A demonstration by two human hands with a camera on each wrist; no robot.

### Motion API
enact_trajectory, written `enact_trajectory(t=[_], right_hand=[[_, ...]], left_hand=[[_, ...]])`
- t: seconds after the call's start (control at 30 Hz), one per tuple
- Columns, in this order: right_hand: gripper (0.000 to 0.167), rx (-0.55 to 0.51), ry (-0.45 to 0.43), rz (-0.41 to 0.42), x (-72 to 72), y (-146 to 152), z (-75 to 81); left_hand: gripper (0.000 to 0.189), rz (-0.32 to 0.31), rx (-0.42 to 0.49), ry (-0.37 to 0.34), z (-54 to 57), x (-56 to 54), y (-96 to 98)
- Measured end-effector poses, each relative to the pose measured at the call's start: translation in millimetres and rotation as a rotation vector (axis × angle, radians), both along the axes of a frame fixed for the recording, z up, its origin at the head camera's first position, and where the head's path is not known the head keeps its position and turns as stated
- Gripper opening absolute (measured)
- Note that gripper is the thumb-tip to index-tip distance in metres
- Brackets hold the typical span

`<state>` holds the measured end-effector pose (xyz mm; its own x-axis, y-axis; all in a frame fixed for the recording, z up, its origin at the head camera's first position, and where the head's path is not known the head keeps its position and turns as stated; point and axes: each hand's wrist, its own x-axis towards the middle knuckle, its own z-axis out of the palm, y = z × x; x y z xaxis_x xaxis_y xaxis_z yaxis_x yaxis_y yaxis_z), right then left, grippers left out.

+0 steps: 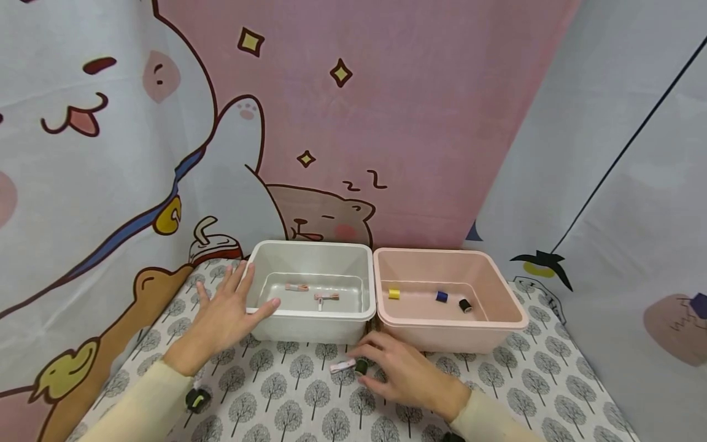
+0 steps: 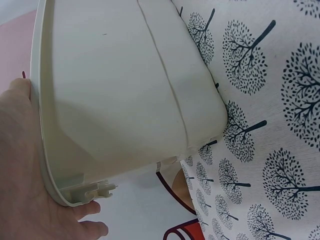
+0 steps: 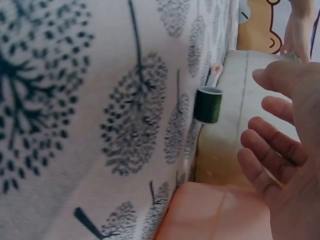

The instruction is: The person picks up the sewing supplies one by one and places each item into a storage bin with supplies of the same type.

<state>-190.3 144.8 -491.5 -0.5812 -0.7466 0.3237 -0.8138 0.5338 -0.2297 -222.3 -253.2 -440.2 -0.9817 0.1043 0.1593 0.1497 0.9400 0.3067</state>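
My left hand rests at the front left corner of the light grey bin, fingers spread and thumb on its rim. In the left wrist view, the hand lies along the edge of the bin. My right hand hovers with loosely bent fingers beside a dark green thread spool. A gap shows between the fingers and the spool in the right wrist view. Left of the spool lies a small pinkish, narrow piece.
Two similar pinkish pieces lie inside the grey bin. The adjoining pink bin holds yellow, blue and black spools. A dark round item sits by my left sleeve; another dark item shows at the bottom edge.
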Motion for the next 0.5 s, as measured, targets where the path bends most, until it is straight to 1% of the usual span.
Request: enact_trajectory(t=[0.17, 0.3, 0.4, 0.5], right_hand=[[0.052, 0.005, -0.038, -0.029, 0.7, 3, -6.8], [0.059, 0.015, -0.081, -0.079, 1.6, 4, -10.2], [0.063, 0.039, -0.083, -0.118, 2.1, 4, -12.5], [0.064, 0.056, -0.069, -0.135, 1.9, 3, -15.3]], left_hand=[[0.114, 0.001, 0.003, -0.001, -0.3, 0.3, 0.4], [0.114, 0.002, 0.003, 0.001, 0.4, 0.4, 0.7], [0.114, 0.003, 0.003, -0.001, 1.1, 0.7, 1.0], [0.114, 0.003, 0.004, -0.006, 1.4, 1.0, 1.2]])
